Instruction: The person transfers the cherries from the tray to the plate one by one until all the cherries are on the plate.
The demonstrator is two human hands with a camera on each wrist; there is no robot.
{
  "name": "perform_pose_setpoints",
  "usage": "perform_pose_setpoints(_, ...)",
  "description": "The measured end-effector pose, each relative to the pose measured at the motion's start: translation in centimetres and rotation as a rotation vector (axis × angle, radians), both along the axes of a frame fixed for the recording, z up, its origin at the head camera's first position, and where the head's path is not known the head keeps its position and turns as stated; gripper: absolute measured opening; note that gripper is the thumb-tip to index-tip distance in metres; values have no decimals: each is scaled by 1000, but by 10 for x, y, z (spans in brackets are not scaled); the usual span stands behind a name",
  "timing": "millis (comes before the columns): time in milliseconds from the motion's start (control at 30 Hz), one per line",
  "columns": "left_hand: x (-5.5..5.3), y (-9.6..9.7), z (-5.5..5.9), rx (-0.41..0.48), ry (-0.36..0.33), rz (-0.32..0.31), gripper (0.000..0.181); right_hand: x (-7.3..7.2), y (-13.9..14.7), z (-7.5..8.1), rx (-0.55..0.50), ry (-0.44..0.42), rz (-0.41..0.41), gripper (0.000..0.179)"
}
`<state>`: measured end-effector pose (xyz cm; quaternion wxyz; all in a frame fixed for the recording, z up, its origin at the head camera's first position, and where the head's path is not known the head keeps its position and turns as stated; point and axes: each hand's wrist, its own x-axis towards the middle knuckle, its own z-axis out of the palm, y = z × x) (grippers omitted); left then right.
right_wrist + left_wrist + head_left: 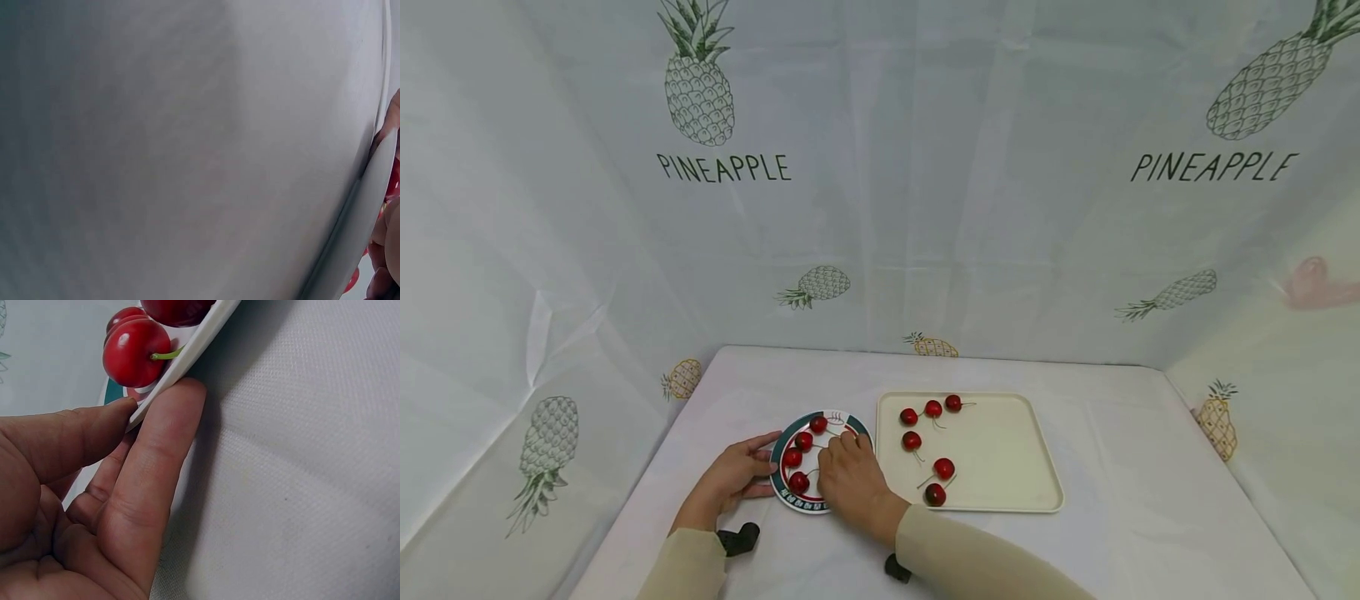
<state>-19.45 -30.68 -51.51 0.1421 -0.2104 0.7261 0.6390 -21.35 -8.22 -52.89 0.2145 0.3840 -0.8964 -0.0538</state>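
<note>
While pinching the plate (792, 429) by its left rim with the left hand (735, 477), clamped there between thumb and finger, hold the right hand (853, 481) bent down over the plate's right side, close beside four cherries (799, 482); cannot make out the right grip, with fingertips hidden in the head view, so impossible to say whether apart, together or clamped on fruit; judge the relation that matters to be plate against tray (1000, 454); find the plate on the left part of the worktop (1112, 467), just left of the tray, with the right hand nearer to the tray than the left; note no long axis in the round plate, but a left-to-right one in the tray; see white in the plate's middle, a red ring around it and a dark green, partly patterned rim; count six more glossy red cherries in the cream tray's left half.
</note>
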Motion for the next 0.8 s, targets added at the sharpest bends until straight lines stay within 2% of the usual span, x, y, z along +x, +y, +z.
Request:
perform_pose_setpoints(300,0,2,-2,-23,4,11,58,2,1,1,-1,-18,4,28)
perform_pose_setpoints(633,3,2,0,-10,15,8,58,4,8,10,-25,-1,24,25)
perform_pose_setpoints(800,3,2,1,-6,7,4,60,4,14,19,-29,19,64,24)
